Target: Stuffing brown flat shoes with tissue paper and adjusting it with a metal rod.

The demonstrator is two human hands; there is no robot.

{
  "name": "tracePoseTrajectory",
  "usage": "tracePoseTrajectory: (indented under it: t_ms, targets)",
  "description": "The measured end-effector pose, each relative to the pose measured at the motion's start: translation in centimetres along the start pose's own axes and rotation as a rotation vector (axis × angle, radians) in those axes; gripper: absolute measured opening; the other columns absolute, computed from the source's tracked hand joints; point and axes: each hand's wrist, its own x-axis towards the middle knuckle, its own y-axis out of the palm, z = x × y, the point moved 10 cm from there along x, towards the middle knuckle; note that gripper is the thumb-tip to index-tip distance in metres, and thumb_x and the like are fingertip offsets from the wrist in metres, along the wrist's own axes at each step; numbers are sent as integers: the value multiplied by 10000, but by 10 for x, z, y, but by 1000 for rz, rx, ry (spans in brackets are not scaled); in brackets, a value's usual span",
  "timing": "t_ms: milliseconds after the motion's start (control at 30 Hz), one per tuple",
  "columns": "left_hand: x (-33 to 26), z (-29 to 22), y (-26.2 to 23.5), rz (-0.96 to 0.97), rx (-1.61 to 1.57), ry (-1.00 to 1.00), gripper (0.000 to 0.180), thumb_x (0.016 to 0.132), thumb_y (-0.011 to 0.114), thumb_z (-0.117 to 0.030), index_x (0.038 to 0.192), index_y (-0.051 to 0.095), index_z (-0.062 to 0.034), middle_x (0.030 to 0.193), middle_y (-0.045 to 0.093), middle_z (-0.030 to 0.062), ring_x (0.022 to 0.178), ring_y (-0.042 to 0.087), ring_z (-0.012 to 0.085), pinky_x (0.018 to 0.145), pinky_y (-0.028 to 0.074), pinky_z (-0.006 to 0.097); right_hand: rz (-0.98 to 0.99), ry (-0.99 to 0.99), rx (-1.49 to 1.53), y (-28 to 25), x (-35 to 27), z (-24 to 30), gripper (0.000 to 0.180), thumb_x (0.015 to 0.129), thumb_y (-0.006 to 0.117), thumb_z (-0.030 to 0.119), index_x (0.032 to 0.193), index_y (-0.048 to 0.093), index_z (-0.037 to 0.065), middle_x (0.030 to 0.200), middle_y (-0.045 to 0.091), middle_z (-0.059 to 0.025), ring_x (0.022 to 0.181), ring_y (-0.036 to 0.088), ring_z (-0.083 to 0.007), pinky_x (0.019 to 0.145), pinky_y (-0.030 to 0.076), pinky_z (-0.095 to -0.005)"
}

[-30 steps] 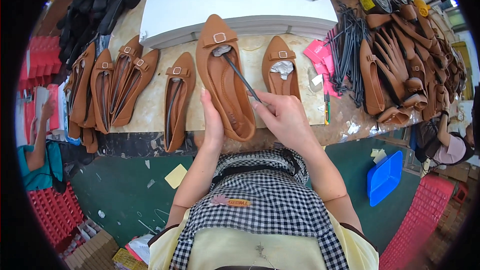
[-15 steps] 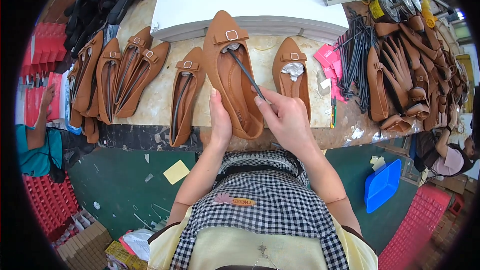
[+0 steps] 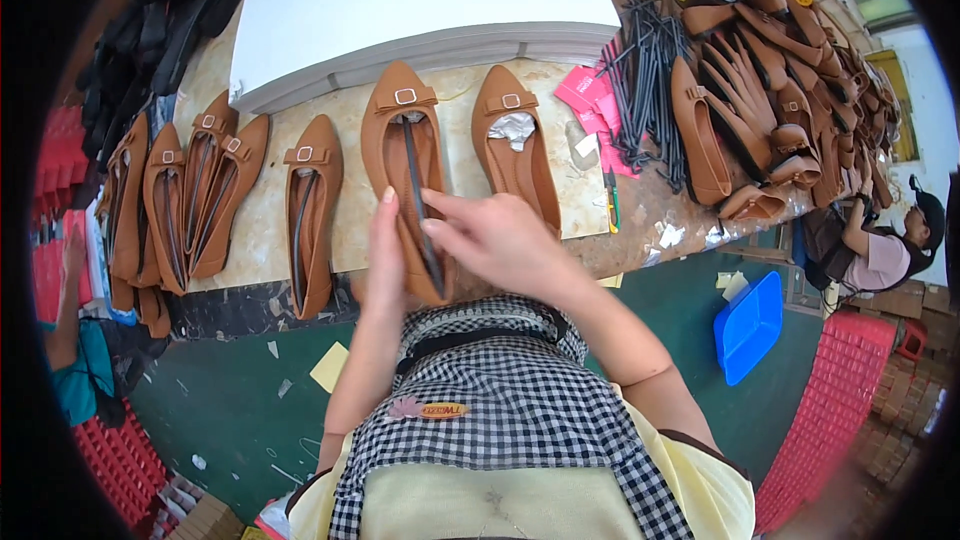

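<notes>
A tan pointed flat shoe (image 3: 399,126) with a bow and square buckle stands toe-away at the table's front edge. My left hand (image 3: 384,258) holds its left side, thumb along the rim. Inside lies a thin black shoe stick (image 3: 417,172), running from the paper-stuffed toe to the heel. My right hand (image 3: 505,245) is closed, its thumb and index fingertips at the stick by the shoe's right rim. To the right is a matching shoe (image 3: 498,120) with crumpled paper (image 3: 512,128) in its toe and no stick visible. Another shoe (image 3: 313,190) with a stick inside sits to the left.
Several stick-fitted shoes (image 3: 207,210) stand at the left. A bundle of black sticks (image 3: 645,90), pink cards (image 3: 588,92) and a heap of tan shoes (image 3: 800,105) lie right. Behind is a stack of white sheets (image 3: 420,0). A blue basin (image 3: 748,330) sits on the floor; a co-worker (image 3: 895,240) is far right.
The shoe in my left hand has come down to the table edge. Its stick, slanting out over the right rim before, now lies lengthwise inside. The view has shifted to the right.
</notes>
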Motion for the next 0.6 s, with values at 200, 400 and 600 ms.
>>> tracePoseTrajectory:
  t_ms: [200,400,600]
  targets:
    - [-32,-100,-9,-211,738,615,484,910,616,-111,1374,495,-44,1110,628,115,955,628,187,843,513,346,-583,672,-760,-203,-75,-210,391,962,496,404,870,669,66,829,680,-233,810,657,-438,736,515,-538]
    - [41,-35,99,75,1164,444,614,887,578,-333,1354,462,48,748,666,173,715,655,334,719,530,362,-511,626,-780,-216,-80,-240,371,891,583,407,837,698,58,759,705,-127,807,689,-342,747,524,-442]
    - [-2,62,80,417,-275,-428,588,934,539,-355,1388,421,0,1214,604,153,1041,630,234,901,521,366,-641,647,-952,-233,-111,-223,307,935,560,289,1123,641,61,835,721,-127,814,708,-277,712,529,-391]
